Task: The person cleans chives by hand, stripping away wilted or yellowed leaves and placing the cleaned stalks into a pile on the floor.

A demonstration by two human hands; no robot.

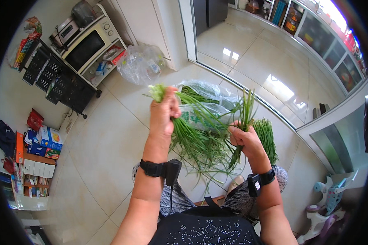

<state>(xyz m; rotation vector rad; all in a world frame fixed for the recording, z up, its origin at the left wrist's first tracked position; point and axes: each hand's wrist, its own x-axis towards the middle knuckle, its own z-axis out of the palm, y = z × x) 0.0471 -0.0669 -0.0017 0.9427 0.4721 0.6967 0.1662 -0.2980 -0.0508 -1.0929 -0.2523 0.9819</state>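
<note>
My left hand (165,110) is closed around a bunch of green garlic chives (187,131), its pale cut ends above the fist and its leaves hanging below. In my right hand (243,137) is a smaller clump of chives (247,110), with blades sticking out above and below the fingers. A few long blades stretch between the two hands. Under them, loose chive leaves (208,159) lie scattered on the tiled floor. Beyond my hands rest clear plastic bags (202,114) with green stalks inside, one bearing green writing. Right of my right hand lies a neat bundle of chives (265,137).
A tied clear bag of plastic bottles (142,64) stands by the wall, beside a wheeled rack with a microwave (87,50). The sliding-door track (248,88) crosses the floor ahead. Boxes (49,139) are at the left; a child's plastic ride-on toy (325,208) is at lower right.
</note>
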